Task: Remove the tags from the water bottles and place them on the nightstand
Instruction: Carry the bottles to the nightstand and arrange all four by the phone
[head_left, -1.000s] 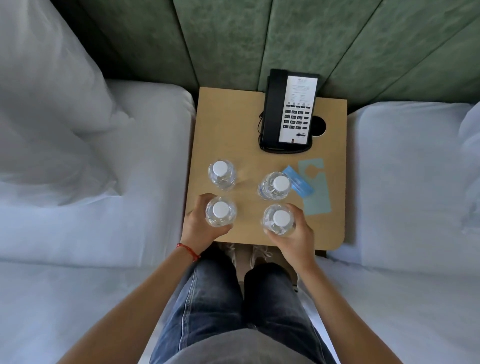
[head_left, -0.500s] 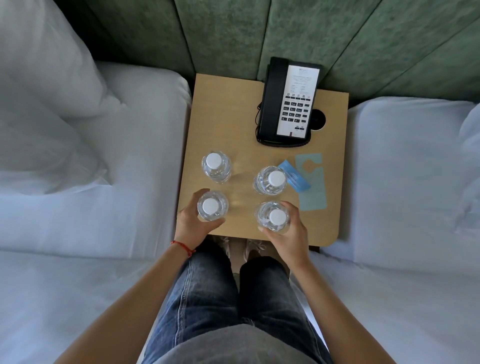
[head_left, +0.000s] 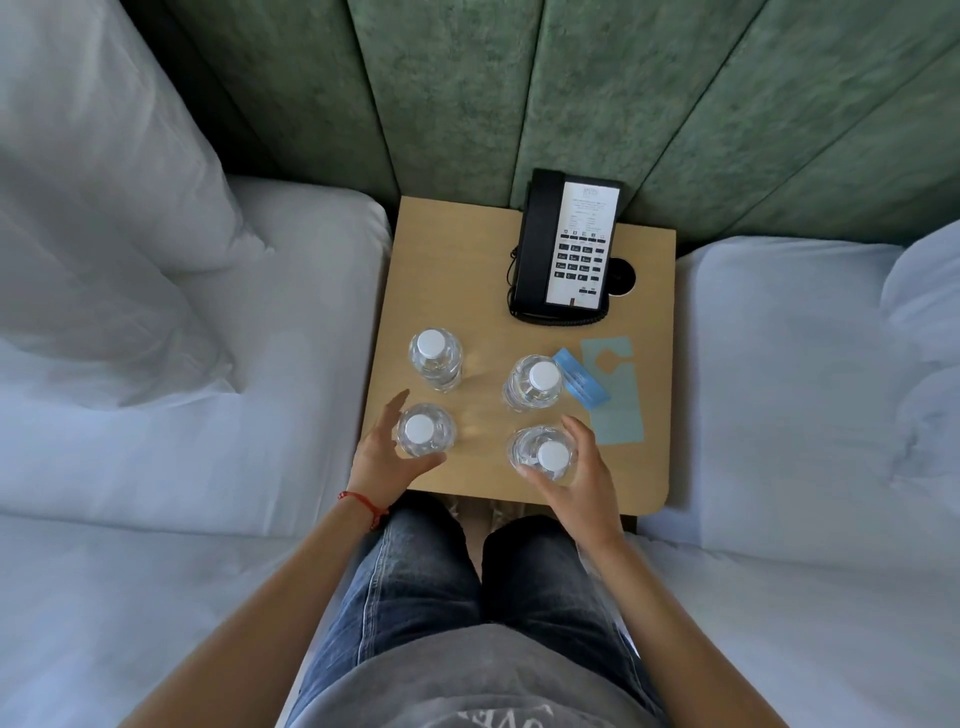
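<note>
Clear bottles stood upright before the phone (head_left: 566, 249); left hand (head_left: 387, 460) and right hand (head_left: 574, 480) cupped the nearest bottles (head_left: 423, 431), grips spread.

A green padded headboard wall (head_left: 571, 93) is running across the top, split by dark seams into slanting panels. A light wooden nightstand (head_left: 452, 270) is sitting tight against it, wedged between two beds. The left bed (head_left: 182, 441) is lying under white sheets, with a plump white pillow (head_left: 93, 171) slumping at its head. The right bed (head_left: 779, 389) is showing white bedding too, with a pillow's edge (head_left: 924, 291) peeking in at the frame's side. Soft, even light is falling over everything, and the linen is taking on a bluish tint.
</note>
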